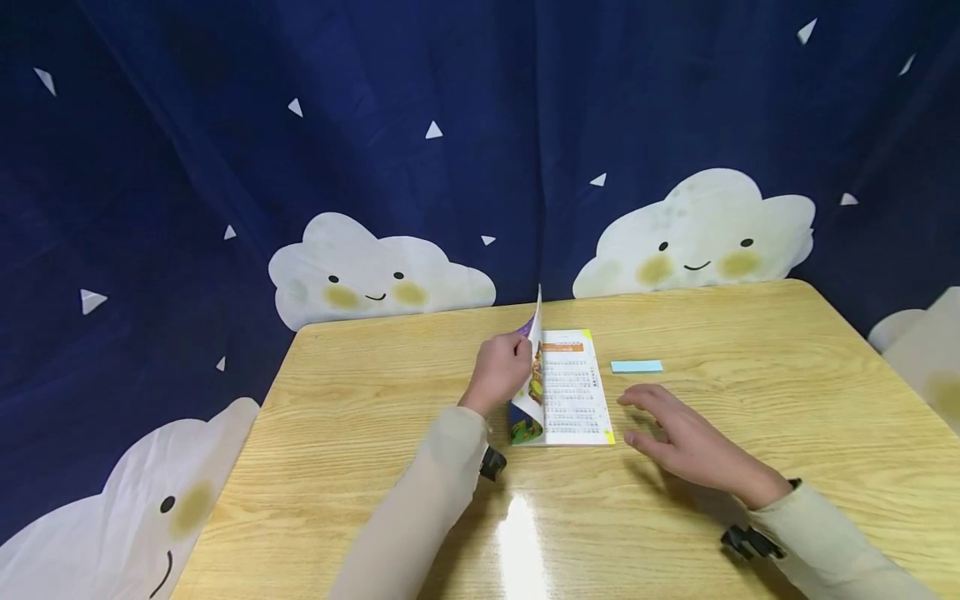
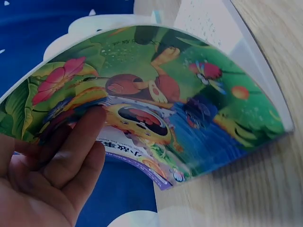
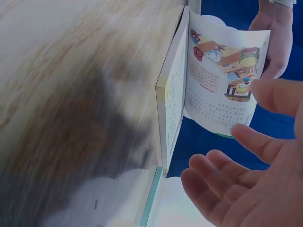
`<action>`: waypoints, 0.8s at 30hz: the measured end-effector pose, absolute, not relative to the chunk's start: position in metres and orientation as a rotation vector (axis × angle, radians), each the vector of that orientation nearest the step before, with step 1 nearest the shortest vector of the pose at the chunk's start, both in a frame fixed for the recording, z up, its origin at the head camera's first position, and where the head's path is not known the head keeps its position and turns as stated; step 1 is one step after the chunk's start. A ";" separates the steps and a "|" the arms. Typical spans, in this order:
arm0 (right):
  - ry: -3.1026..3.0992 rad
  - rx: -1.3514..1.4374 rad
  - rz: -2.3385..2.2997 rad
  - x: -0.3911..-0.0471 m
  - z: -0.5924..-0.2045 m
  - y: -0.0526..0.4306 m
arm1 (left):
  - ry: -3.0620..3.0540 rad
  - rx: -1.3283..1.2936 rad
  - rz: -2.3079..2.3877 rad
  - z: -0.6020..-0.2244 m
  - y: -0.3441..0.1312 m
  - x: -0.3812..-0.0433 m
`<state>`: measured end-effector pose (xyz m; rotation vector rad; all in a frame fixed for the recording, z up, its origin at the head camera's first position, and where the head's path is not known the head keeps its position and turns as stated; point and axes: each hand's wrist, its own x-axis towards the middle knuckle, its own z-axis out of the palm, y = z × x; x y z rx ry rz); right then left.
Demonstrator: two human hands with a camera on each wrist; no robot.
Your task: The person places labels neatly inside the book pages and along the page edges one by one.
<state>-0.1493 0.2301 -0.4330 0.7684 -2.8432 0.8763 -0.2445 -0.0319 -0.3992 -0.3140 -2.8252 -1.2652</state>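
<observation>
A thin illustrated book (image 1: 576, 396) lies on the table, its printed right page facing up with yellow corners. My left hand (image 1: 498, 371) grips the raised front cover and leaves at their left edge, so they stand nearly upright. In the left wrist view the colourful cover (image 2: 241, 111) bends in an arc, with the fingers curled at its edge. To the right of the book hovers my right hand (image 1: 686, 437), fingers spread and loosely bent, holding nothing. The right wrist view shows a lifted page (image 3: 218, 87) with pictures and text beyond those fingers.
A light blue strip (image 1: 636, 367) lies right of the book, beyond my right hand. The wooden table (image 1: 360, 400) ends at a dark blue curtain (image 1: 360, 50) printed with white clouds. Glare marks the tabletop in front of the book.
</observation>
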 end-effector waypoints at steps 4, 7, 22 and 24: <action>-2.851 0.768 0.882 -0.149 -0.431 0.234 | -2.813 -0.283 -1.323 -0.397 -0.033 -0.242; -2.866 0.779 0.873 -0.151 -0.432 0.234 | -2.813 -0.262 -1.325 -0.396 -0.038 -0.242; -2.879 1.033 0.671 -0.176 -0.439 0.177 | -2.868 -0.153 -1.183 -0.404 -0.090 -0.243; -2.862 1.051 0.682 -0.178 -0.440 0.168 | -2.873 -0.135 -1.168 -0.407 -0.098 -0.242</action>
